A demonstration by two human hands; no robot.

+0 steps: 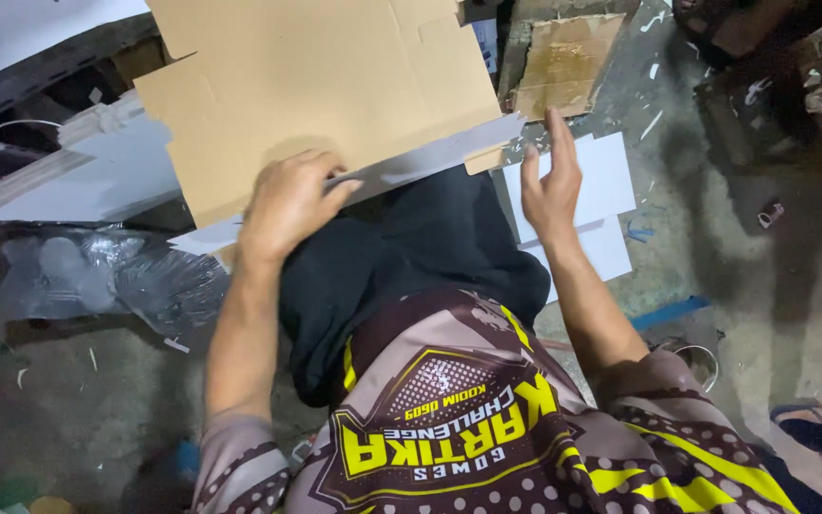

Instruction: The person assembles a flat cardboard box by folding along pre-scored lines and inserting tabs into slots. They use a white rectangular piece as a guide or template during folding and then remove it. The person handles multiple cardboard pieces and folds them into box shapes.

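Note:
A large flat brown cardboard sheet with cut flaps lies across my lap, over my black trousers. A long white strip runs along its near edge. My left hand presses down on that edge, fingers curled over the strip and the cardboard. My right hand is at the strip's right end, fingers spread and pointing up, touching the cardboard's corner. White sheets lie on the floor just beyond my right hand.
A stack of white boards lies at the left, with crumpled clear plastic below it. A brown cardboard scrap sits at the top. A blue strip and a small round tin rest on the littered concrete floor at right.

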